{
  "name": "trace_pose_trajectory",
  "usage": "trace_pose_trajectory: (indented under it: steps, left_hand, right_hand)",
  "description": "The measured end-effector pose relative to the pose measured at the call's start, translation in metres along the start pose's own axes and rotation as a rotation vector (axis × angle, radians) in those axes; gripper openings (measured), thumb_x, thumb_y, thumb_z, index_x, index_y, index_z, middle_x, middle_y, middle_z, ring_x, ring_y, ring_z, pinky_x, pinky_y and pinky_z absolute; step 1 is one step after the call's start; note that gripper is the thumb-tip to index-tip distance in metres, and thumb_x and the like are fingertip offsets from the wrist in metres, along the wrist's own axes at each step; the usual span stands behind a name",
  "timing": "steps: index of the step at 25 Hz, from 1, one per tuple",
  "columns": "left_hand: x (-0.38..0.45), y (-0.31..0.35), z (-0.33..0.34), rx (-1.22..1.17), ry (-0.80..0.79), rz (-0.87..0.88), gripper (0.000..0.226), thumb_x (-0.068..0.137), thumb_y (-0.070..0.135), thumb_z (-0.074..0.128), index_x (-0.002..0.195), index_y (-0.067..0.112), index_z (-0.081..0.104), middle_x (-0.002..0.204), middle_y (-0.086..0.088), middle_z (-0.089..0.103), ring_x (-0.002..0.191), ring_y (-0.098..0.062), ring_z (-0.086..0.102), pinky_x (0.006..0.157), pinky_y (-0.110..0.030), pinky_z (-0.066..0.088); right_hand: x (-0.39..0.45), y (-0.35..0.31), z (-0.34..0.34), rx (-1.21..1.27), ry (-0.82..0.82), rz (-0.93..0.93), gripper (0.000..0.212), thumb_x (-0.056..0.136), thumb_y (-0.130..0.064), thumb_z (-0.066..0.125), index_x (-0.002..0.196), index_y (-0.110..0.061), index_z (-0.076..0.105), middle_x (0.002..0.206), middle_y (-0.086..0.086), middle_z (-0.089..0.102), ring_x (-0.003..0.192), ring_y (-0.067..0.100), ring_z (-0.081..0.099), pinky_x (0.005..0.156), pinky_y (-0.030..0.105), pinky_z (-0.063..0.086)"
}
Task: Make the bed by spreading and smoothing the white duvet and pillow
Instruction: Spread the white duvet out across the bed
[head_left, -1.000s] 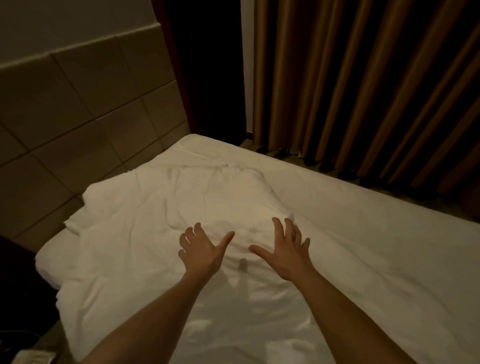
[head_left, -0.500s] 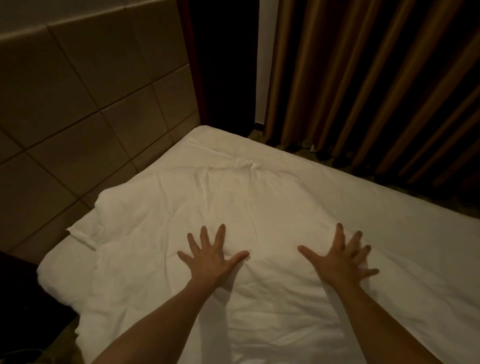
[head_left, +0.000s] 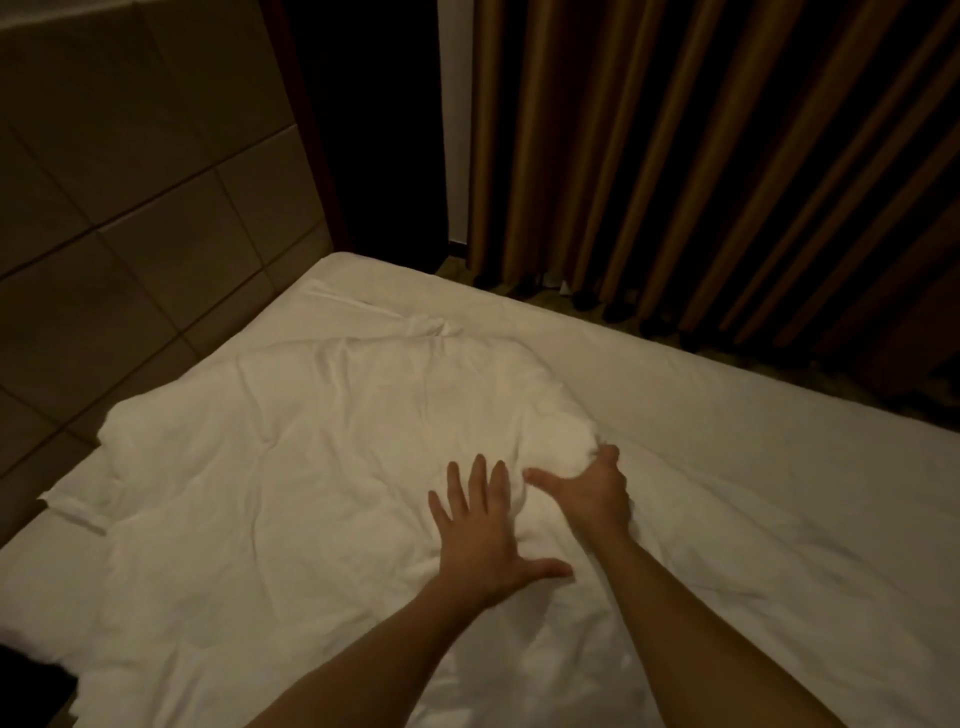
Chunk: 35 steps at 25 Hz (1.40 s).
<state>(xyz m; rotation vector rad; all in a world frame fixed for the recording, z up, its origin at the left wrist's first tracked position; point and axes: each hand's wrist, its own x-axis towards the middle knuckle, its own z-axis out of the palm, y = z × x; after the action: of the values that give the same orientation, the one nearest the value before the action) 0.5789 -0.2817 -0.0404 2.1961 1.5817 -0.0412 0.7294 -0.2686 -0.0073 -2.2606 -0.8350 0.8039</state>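
A rumpled white duvet lies over the left and middle of the bed, with a knotted corner near the head end. My left hand rests flat on it, fingers spread, palm down. Just to its right, my right hand curls its fingers around the duvet's puffed right edge, gripping a bunch of the fabric. The white sheet of the mattress shows bare to the right. A pillow cannot be told apart from the duvet.
A padded tan headboard wall runs along the left. Brown pleated curtains hang behind the bed's far side, with a narrow strip of floor between. A dark gap lies at the lower left corner.
Both hands were spread flat and wide apart on the duvet; now the right hand has moved left toward the other and closed on the duvet's edge. The left hand shifted right.
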Motion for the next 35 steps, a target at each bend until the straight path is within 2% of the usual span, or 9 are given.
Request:
trace_pose_trajectory:
  steps: [8,13,15,19,21,24,28,31,35]
  left_hand:
    - [-0.007,0.014,-0.072,-0.222,0.384,-0.134,0.152,0.039,0.111,0.014,0.157,0.021,-0.016,0.166,-0.009,-0.015,0.154,-0.029,-0.013,0.124,-0.048,-0.006]
    - [0.039,-0.038,-0.138,-0.307,0.484,-0.225,0.110,0.050,0.092,0.054,0.134,0.023,0.041,0.125,-0.001,0.050,0.116,-0.023,0.052,0.097,-0.040,0.048]
    - [0.055,-0.060,-0.154,-0.350,0.403,-0.207,0.090,0.054,0.084,0.069,0.117,0.024,0.045,0.106,0.004,0.059,0.099,-0.021,0.064,0.084,-0.040,0.055]
    - [0.073,-0.067,-0.164,-0.344,0.295,-0.199,0.092,0.045,0.087,0.074,0.107,0.028,0.041,0.101,0.006,0.065,0.093,-0.021,0.066,0.077,-0.035,0.052]
    - [0.077,-0.060,-0.159,-0.324,0.251,-0.156,0.099,0.040,0.091,0.073,0.109,0.029,0.040,0.103,0.007,0.063,0.096,-0.021,0.065,0.078,-0.034,0.052]
    - [0.075,-0.049,-0.148,-0.368,0.181,-0.081,0.107,0.040,0.096,0.068,0.117,0.028,0.041,0.112,0.009,0.060,0.103,-0.017,0.063,0.087,-0.036,0.055]
    - [0.087,-0.018,-0.159,-0.681,0.245,-0.138,0.124,0.042,0.100,0.061,0.139,0.028,0.031,0.141,0.001,0.045,0.130,-0.026,0.050,0.104,-0.045,0.050]
    - [0.105,0.011,-0.173,-0.501,0.220,-0.272,0.140,0.042,0.101,0.059,0.154,0.025,0.019,0.159,-0.006,0.029,0.142,-0.034,0.036,0.111,-0.054,0.041]
    - [0.112,0.010,-0.163,-0.415,0.250,-0.297,0.109,0.055,0.090,0.068,0.136,0.020,0.049,0.132,-0.003,0.061,0.113,-0.025,0.062,0.091,-0.038,0.054]
  right_hand:
    - [-0.021,-0.168,0.010,0.296,-0.052,-0.319,0.096,0.067,-0.058,0.086,0.142,-0.018,0.042,0.140,0.004,0.055,0.129,0.027,0.052,0.101,0.038,0.043]
    - [-0.033,-0.213,0.027,0.329,-0.277,-0.482,0.089,0.069,-0.054,0.087,0.138,-0.024,0.040,0.130,-0.006,0.048,0.128,0.022,0.048,0.100,0.032,0.041]
    - [-0.024,-0.196,0.024,0.290,-0.250,-0.517,0.099,0.065,-0.057,0.087,0.144,-0.027,0.036,0.138,-0.004,0.047,0.132,0.022,0.046,0.104,0.034,0.042]
    - [-0.006,-0.119,0.012,0.074,0.106,-0.280,0.145,0.036,-0.098,0.062,0.156,-0.033,0.013,0.162,0.002,0.017,0.149,0.029,0.016,0.121,0.053,0.019]
    - [0.000,-0.080,0.009,0.075,0.082,-0.034,0.155,0.028,-0.102,0.059,0.156,-0.040,-0.001,0.166,0.004,0.002,0.152,0.035,0.004,0.121,0.060,0.008]
    - [-0.001,-0.049,0.012,0.262,-0.045,0.129,0.145,0.046,-0.078,0.084,0.156,-0.044,-0.004,0.164,0.014,0.017,0.146,0.042,0.026,0.114,0.061,0.030]
    - [-0.010,-0.040,0.019,0.480,-0.026,-0.036,0.128,0.055,-0.056,0.093,0.154,-0.032,0.015,0.155,0.009,0.038,0.133,0.033,0.047,0.101,0.043,0.048]
    - [-0.020,-0.052,0.020,0.562,-0.012,-0.138,0.123,0.047,-0.062,0.091,0.145,-0.031,0.024,0.140,-0.002,0.044,0.123,0.025,0.051,0.094,0.038,0.051]
    - [-0.036,-0.063,0.030,0.703,0.009,-0.142,0.116,0.046,-0.076,0.081,0.139,-0.026,0.033,0.135,-0.004,0.050,0.120,0.020,0.054,0.092,0.030,0.048]
